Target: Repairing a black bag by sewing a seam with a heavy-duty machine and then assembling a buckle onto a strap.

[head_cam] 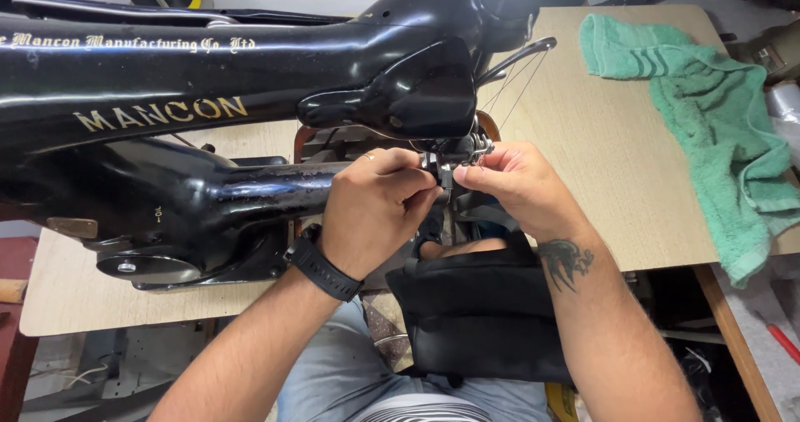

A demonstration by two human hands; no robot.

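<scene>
Needle-bar and presser-foot assembly [457, 157] at the head end of one black cylinder-arm sewing machine [208, 130], seen from above. The small metal parts sit just below the machine's rounded head, over the tip of the horizontal arm, near the middle of the view. Both hands meet on them. Left hand [375, 209]: fingers curled tightly inward, thumb and forefinger tips pinched together on the left side of the assembly; what lies between the tips is too small to tell. One ring shows on a finger, and one black wrist strap [323, 268] circles the wrist. Right hand [521, 187]: fingers bent and drawn close, fingertips [461, 174] touching the right side of the same parts; one dark tattoo marks the forearm. Thin threads [508, 84] run up from the assembly to a metal lever. One black bag [479, 314] lies under the arm, against the person's lap. One green towel [708, 114] lies crumpled on the wooden table [600, 164], well apart to the right.
</scene>
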